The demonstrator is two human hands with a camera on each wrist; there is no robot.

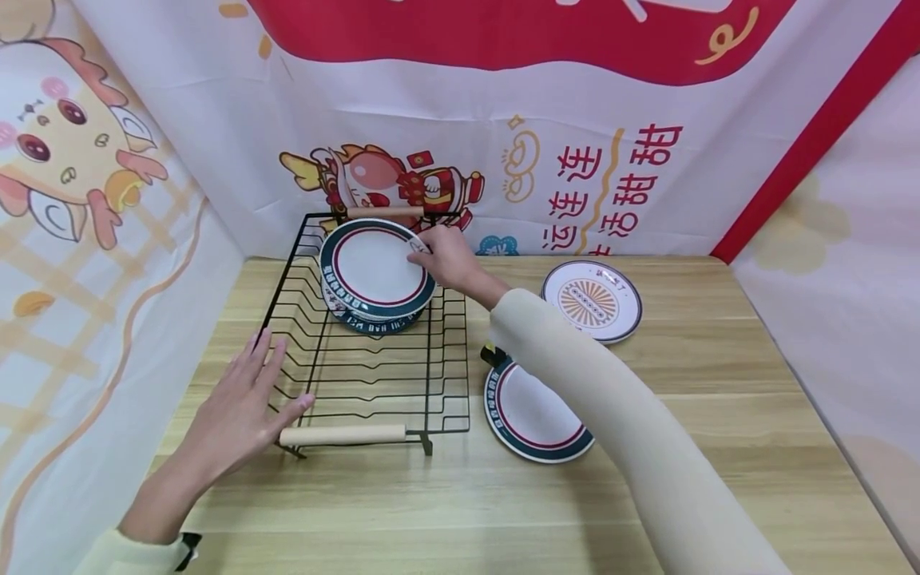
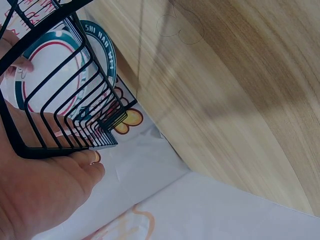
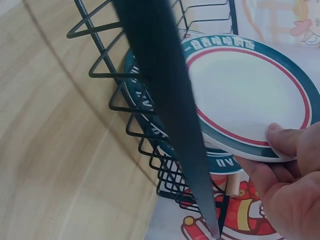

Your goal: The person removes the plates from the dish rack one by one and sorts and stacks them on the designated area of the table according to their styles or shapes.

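My right hand [image 1: 451,257] pinches the right edge of a white plate [image 1: 381,267] with a dark green rim and red ring, thumb on top and fingers beneath. The plate is tilted over the back of a black wire dish rack [image 1: 374,375]. Behind and below it, partly hidden, another green-rimmed plate [image 3: 225,164] sits in the rack; a patterned rim also peeks out. My left hand [image 1: 240,407] rests at the rack's left front, its fingers fairly straight along the side rail and its thumb near the wooden handle [image 1: 343,434].
Right of the rack, a green-rimmed plate [image 1: 535,411] lies on the wooden table [image 1: 719,479], partly covered by my right sleeve. Behind it lies a white plate [image 1: 592,302] with an orange sunburst. A printed cloth [image 1: 402,112] hangs close behind the rack.
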